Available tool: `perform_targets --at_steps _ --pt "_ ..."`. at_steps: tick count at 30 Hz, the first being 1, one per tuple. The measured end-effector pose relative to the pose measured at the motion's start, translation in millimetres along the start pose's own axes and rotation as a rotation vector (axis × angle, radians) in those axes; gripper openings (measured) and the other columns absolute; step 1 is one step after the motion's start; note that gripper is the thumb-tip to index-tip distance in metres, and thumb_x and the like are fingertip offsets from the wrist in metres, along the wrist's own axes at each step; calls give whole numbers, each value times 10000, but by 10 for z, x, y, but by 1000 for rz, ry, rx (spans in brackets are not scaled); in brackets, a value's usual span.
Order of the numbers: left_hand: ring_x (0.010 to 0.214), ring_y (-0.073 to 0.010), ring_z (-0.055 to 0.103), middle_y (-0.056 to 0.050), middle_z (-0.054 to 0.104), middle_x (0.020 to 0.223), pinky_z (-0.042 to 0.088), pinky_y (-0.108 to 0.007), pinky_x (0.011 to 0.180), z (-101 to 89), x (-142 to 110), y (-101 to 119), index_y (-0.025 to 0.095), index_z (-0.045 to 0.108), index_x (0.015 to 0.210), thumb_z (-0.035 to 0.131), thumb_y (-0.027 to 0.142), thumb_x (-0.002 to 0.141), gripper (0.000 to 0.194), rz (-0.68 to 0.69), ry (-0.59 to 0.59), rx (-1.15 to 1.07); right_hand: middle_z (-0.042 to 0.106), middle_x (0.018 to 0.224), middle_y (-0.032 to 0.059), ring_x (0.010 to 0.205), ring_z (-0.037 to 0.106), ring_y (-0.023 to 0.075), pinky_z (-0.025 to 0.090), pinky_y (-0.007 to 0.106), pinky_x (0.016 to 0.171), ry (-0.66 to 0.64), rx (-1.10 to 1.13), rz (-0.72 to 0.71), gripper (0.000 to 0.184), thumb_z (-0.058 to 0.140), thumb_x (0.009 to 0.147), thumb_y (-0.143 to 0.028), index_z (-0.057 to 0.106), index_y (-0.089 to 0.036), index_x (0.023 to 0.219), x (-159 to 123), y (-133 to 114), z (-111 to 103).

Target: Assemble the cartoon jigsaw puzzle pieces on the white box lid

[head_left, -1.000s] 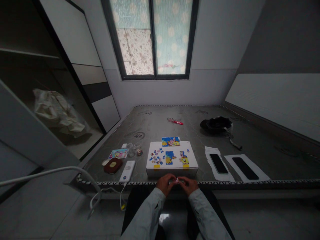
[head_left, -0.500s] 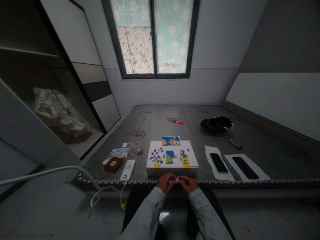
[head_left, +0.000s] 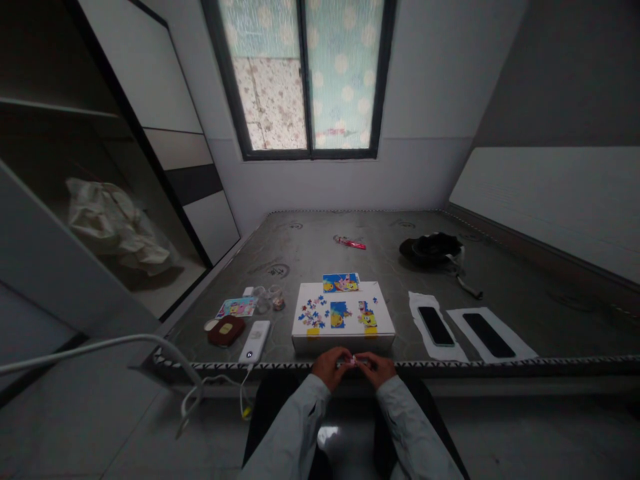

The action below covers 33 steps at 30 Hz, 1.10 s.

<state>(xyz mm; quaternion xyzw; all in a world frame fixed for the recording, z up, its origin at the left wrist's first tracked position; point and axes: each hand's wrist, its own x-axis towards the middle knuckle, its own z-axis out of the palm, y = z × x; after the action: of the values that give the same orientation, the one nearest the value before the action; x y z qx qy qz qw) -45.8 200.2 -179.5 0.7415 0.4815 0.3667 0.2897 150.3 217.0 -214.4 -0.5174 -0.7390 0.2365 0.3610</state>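
Two bare hands meet at the lower middle of the frame, the left hand [head_left: 330, 368] and the right hand [head_left: 379, 369]. Each grip is a pinch, fingertips nearly together, on one small pinkish piece [head_left: 353, 361] held between them; its shape is too small to tell.

Just above the hands in the frame is one white box [head_left: 344, 343], bearing two yellow tabs [head_left: 313, 332] at its near edge. On its top lie two joined puzzle sections [head_left: 339, 316], a cluster of loose jigsaw pieces [head_left: 319, 319] at the left, too crowded to count, and one stray piece [head_left: 375, 301] at upper right. One picture card [head_left: 341, 283] lies at its far edge.

On the mattress [head_left: 320, 247], right of centre, two phones [head_left: 437, 326] rest on two white sheets [head_left: 523, 341]. One dark cap [head_left: 431, 249] sits above them. At lower left are one white power bank [head_left: 255, 341], one brown case [head_left: 226, 331] and one colourful card [head_left: 237, 307].
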Motion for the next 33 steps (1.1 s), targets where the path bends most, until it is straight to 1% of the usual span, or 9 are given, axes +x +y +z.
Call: perform_targets --at_steps 6,13,18,23,29,33 --pt "867 -160 647 -23 700 907 484 -245 754 2 -1 -2 203 671 947 633 304 854 143 3 -2 19 660 574 -7 526 606 125 458 225 567 15 -15 6 306 602 833 -476 781 -243 915 -1 -16 0" --pt "861 -160 644 -27 702 914 495 -252 771 -20 5 18 205 674 955 626 310 856 152 -10 -7 6 655 571 -13 533 616 120 462 216 574 21 -15 3 301 599 835 -472 777 -242 914 3 -17 9" --pt "860 -157 643 -28 700 916 497 -256 785 -16 1 7 203 674 957 611 284 860 141 0 -6 -2 646 564 -14 527 610 115 456 208 563 22 -9 -6 313 598 835 -484 776 -240 919 1 -16 2" --pt "880 -163 644 -25 700 912 494 -272 813 -8 -8 1 208 675 952 611 294 861 140 9 3 4 646 556 -12 513 602 117 462 213 561 31 6 -4 334 585 842 -503 778 -239 913 -3 -35 -1" --pt "845 -154 638 -28 692 914 490 -239 705 -15 -13 1 201 669 958 603 296 865 149 -1 -8 3 643 554 -11 510 600 121 463 219 554 21 3 7 354 578 845 -523 778 -241 920 4 -49 -4" --pt "862 -149 635 -22 692 912 484 -233 726 -1 -12 -26 200 668 958 617 288 861 140 16 -2 -12 640 548 -13 511 599 121 463 219 558 18 11 3 313 597 834 -486 778 -243 915 4 -38 2"
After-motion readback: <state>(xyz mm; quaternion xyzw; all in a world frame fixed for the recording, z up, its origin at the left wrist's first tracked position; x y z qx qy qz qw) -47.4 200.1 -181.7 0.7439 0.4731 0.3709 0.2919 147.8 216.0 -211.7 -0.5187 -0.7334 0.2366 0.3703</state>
